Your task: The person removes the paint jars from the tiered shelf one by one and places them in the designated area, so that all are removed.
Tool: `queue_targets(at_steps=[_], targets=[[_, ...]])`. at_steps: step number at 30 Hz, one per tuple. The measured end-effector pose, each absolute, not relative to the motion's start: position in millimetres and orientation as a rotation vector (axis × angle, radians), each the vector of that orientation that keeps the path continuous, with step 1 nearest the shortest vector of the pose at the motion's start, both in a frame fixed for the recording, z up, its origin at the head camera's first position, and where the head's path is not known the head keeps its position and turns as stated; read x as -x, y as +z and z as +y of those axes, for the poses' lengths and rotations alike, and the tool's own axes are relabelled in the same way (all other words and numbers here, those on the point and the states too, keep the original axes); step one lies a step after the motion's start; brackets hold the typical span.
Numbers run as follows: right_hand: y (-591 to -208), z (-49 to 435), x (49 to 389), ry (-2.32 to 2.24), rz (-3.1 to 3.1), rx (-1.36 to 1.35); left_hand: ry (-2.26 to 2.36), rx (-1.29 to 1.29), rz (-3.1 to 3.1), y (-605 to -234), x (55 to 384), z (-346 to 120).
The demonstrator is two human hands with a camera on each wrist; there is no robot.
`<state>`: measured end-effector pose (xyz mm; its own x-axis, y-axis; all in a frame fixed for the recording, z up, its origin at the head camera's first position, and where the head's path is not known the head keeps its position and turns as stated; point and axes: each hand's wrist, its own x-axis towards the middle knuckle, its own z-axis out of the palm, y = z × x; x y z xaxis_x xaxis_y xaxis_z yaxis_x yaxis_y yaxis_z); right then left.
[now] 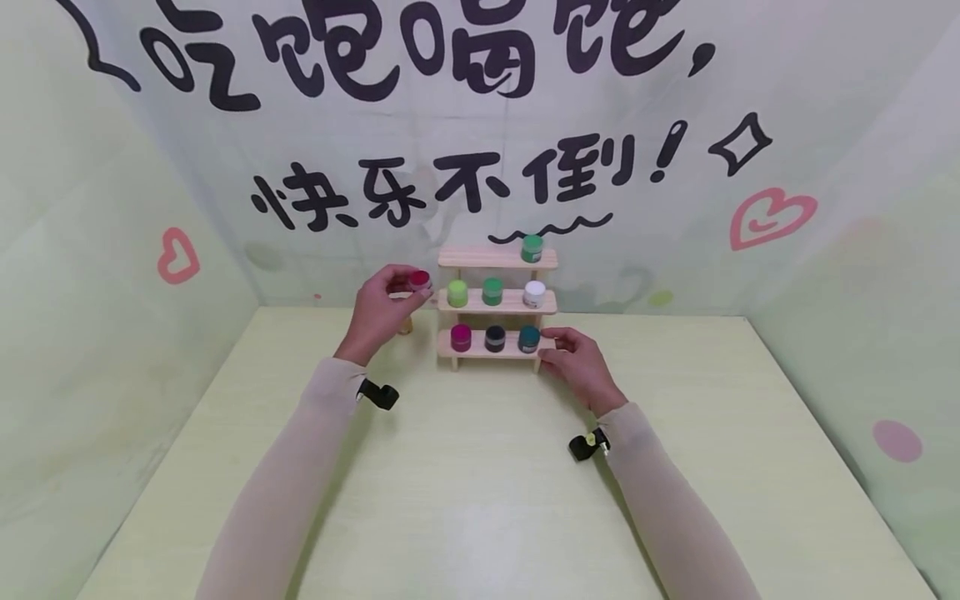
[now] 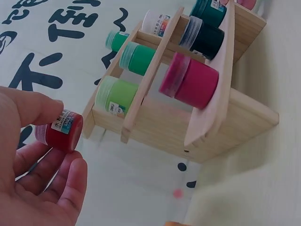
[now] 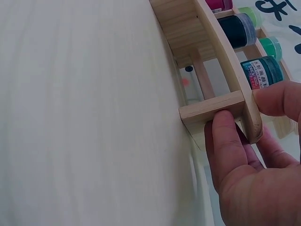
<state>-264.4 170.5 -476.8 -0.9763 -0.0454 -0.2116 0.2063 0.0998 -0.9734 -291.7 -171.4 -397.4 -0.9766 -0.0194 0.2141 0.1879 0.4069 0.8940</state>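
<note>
A three-tier wooden display rack (image 1: 480, 260) stands at the back of the table. My left hand (image 1: 378, 312) pinches a small red paint jar (image 2: 66, 134) between thumb and fingers, just left of the rack's upper tiers. At the rack's lower right end, my right hand (image 1: 581, 367) grips the bottom tier, thumb above and fingers beneath. Along that tier sit a magenta jar (image 1: 461, 337), a black jar (image 1: 495, 338) and a teal jar (image 1: 528, 339). The middle tier bears a lime jar (image 1: 457, 293), a green jar (image 1: 492, 292) and a white jar (image 1: 534, 294).
Another green jar (image 1: 532, 249) is at the right of the top tier. A small orange-brown object (image 1: 406, 326) shows partly behind the left wrist. Printed backdrop walls (image 1: 645, 267) rise behind and beside the pale table (image 1: 480, 500).
</note>
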Motion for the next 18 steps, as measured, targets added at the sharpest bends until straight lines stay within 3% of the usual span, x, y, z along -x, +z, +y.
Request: queue_targets(at_steps=[18], targets=[[-478.0, 170.0, 263.3, -1.976, 2.184, -0.191, -1.533, -0.043, -2.571, -440.1, 306.6, -214.5]])
